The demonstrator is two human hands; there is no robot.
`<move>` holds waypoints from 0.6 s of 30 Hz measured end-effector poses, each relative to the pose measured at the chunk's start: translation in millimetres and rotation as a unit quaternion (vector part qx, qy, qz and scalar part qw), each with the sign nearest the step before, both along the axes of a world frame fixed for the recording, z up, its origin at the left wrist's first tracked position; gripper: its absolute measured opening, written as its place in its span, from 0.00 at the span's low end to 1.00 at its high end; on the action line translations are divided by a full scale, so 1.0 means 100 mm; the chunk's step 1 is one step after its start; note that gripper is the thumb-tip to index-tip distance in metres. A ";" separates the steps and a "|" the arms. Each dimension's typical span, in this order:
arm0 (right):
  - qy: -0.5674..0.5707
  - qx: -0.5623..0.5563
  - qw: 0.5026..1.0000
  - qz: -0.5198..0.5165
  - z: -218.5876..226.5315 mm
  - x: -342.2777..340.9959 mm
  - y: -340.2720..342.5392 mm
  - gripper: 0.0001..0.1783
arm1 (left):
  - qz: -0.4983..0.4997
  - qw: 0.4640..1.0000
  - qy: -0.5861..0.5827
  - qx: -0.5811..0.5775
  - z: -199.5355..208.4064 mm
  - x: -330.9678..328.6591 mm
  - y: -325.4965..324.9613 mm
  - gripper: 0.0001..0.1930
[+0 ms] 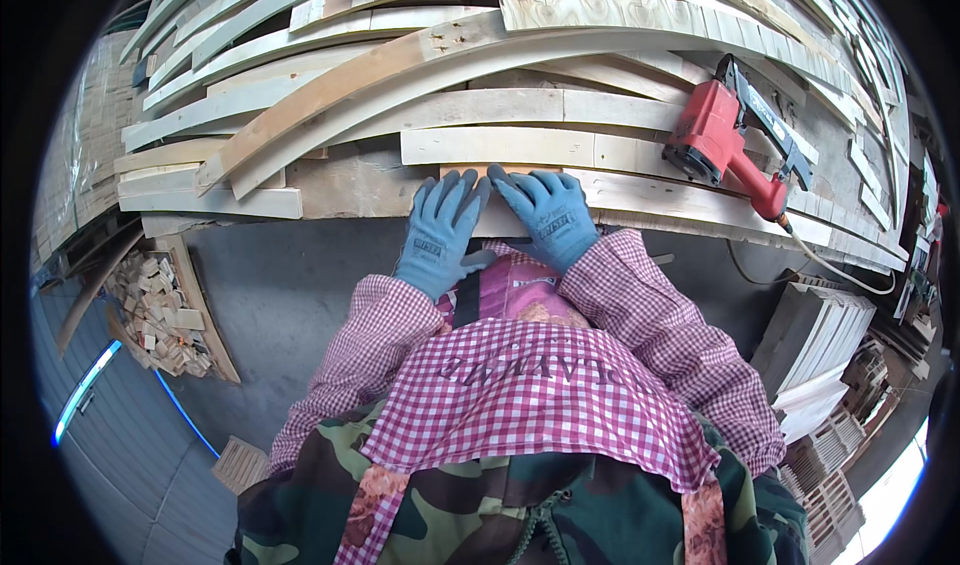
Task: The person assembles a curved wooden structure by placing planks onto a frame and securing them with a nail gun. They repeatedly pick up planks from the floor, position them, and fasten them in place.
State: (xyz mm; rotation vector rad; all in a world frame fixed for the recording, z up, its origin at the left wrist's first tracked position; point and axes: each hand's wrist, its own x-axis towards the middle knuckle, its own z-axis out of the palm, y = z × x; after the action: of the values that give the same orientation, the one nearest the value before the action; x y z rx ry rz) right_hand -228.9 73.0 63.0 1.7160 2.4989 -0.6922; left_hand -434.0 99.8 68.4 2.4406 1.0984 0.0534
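Note:
My left hand (440, 233), in a blue work glove, lies on the near edge of the workbench with its fingers stretched forward and the thumb apart. Beside it my right hand (550, 217), gloved alike, rests flat with its fingers angled toward the left one. The fingertips nearly meet over a short orange-brown wooden strip (520, 169), largely covered by the gloves. Just beyond the fingers runs a pale wooden slat (500, 146). A red air nail gun (708, 125) lies on the slats to the right, untouched, its hose (840, 280) hanging over the edge.
Many long slats cover the bench; a curved one (330, 105) lies slantwise across others. A bin of wood offcuts (160, 310) stands on the floor at left. Stacked boards (815, 335) and slatted wooden pieces (830, 510) stand at right.

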 end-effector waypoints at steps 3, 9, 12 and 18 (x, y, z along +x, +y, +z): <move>0.021 0.077 0.997 0.003 -0.20 0.03 -0.04 0.52 | 0.028 0.998 0.062 -0.008 -0.30 -0.02 0.07 0.44; 0.017 0.082 0.968 -0.238 -0.31 0.70 -0.49 0.52 | 0.029 0.994 0.086 0.068 -0.47 0.02 0.24 0.41; 0.019 0.082 0.957 -0.278 -0.37 0.90 -0.74 0.45 | 0.029 0.991 0.090 0.091 -0.53 0.06 0.21 0.41; 0.016 0.055 0.953 -0.298 -0.34 0.80 -0.87 0.42 | 0.033 0.992 0.103 0.065 -0.54 0.22 0.17 0.42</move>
State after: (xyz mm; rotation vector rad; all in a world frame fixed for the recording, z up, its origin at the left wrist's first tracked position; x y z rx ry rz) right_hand -149.1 -14.4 29.4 2.5521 2.0533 -0.6076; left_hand -412.4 117.3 14.8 2.5694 1.3026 -0.1111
